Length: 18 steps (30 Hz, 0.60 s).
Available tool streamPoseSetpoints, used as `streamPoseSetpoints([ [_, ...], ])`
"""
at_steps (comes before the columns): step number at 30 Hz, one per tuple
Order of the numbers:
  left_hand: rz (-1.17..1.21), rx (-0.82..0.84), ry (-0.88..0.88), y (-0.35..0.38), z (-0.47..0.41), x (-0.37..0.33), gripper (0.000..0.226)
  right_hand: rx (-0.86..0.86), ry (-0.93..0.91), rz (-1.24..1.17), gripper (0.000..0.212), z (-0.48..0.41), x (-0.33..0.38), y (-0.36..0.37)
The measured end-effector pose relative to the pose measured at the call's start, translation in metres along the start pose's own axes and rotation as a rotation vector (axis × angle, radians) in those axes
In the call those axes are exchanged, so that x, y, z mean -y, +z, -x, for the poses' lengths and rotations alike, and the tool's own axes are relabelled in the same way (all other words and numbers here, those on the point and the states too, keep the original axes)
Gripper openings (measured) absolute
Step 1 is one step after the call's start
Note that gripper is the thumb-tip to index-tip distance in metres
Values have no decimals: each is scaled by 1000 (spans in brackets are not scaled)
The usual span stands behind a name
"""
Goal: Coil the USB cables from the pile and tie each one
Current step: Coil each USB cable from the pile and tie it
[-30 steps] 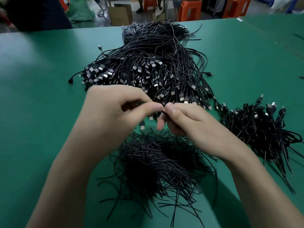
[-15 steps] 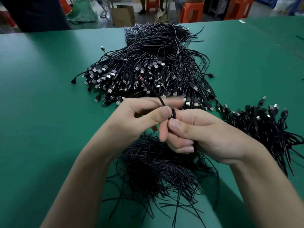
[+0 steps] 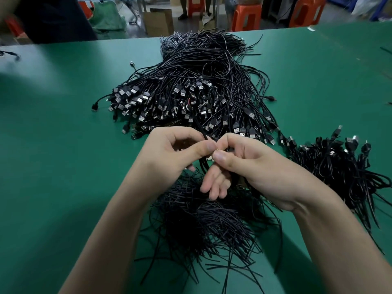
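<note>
A big pile of loose black USB cables (image 3: 197,90) lies on the green table (image 3: 53,166) beyond my hands. My left hand (image 3: 171,153) and my right hand (image 3: 244,166) meet above the table, thumbs tip to tip. Both pinch a coiled black USB cable (image 3: 204,165), most of it hidden by my fingers. A thin black tie (image 3: 199,126) sticks up from the pinch toward the pile. The lower fingers of my right hand hang loosely. A heap of thin black tie wires (image 3: 203,219) lies under my wrists. Coiled, tied cables (image 3: 339,168) are stacked at the right.
Beyond the table's far edge stand orange stools (image 3: 246,16), a cardboard box (image 3: 159,22) and a person in dark clothes (image 3: 53,20) at the back left. Bare green table stretches to the left and to the far right.
Both hands have turned at the pinch point. My left forefinger, stretched out before, has curled in. My right hand has opened its lower fingers. The tie end still sticks up toward the pile.
</note>
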<state>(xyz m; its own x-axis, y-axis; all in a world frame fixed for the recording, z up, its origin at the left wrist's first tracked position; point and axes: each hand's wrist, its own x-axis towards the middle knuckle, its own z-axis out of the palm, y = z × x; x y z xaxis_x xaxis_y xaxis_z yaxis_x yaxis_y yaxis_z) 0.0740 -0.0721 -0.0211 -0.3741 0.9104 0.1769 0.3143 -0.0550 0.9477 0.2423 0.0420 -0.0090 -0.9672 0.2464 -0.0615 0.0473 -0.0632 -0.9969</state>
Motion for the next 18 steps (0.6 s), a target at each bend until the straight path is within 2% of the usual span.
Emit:
streamPoseSetpoints([
  [3, 44, 39, 7, -1, 0, 2, 4, -69, -5, -22, 14, -1, -2, 0],
  [6, 61, -24, 67, 1, 1, 1, 12, -223, -30, -1, 13, -4, -3, -2],
  [8, 14, -125, 99, 5, 1, -1, 9, -394, -65, 122, 11, -6, -5, 1],
  [10, -55, -270, 135, 9, 2, -2, 5, -655, -112, 401, 9, -7, -8, 5],
  [12, -164, -434, 228, 11, 4, -5, 5, -899, -184, 592, 19, -6, -8, 9],
  [13, -238, -508, 299, 12, 5, -6, 4, -934, -177, 606, 30, -6, -7, 9],
  [14, -323, -570, 376, 13, 6, -9, 5, -879, -115, 540, 44, -5, -5, 8],
  [15, -410, -616, 455, 15, 7, -10, 8, -748, -16, 409, 59, -6, -3, 7],
  [18, -600, -610, 661, 24, 8, -10, 9, -270, 202, -106, 89, -12, -1, 14],
])
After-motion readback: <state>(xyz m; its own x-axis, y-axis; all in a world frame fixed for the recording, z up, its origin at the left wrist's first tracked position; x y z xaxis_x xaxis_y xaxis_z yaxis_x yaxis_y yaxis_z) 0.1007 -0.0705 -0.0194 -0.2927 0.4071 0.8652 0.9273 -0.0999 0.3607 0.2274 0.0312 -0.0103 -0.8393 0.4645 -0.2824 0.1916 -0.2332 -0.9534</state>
